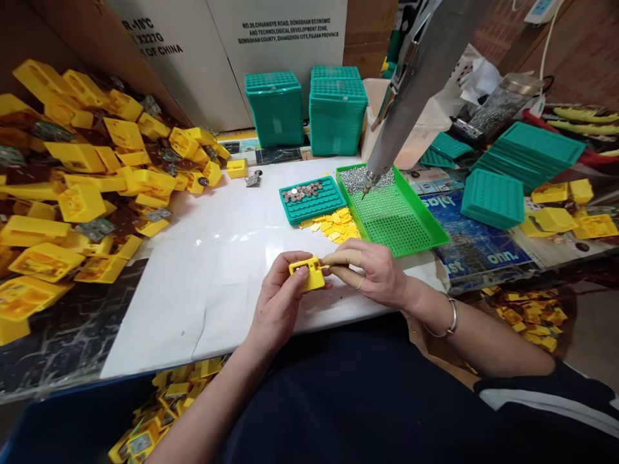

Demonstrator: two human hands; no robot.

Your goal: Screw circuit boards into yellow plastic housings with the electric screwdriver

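Observation:
My left hand [276, 303] grips a small yellow plastic casing [315, 278] above the front of the white board, its thumb pressed on the face. The casing has an opening along its upper part. At its right edge, my right hand [381, 274] has thumb and fingers closed in a pinch, with tan covers on the fingertips. A bit of yellow shows at those fingertips; whether it is a separate piece I cannot tell. Just beyond the hands lies a pile of small yellow plastic pieces [338, 225], beside a teal tray [319, 205] holding several button cells [302, 191].
A green perforated tray [411, 222] holds many small screws [355, 177]. An electric screwdriver [401, 103] hangs over it. Yellow casings [80, 203] with circuit boards are heaped at left. Stacks of teal trays [274, 113] stand behind; more teal trays [527, 161] lie at right.

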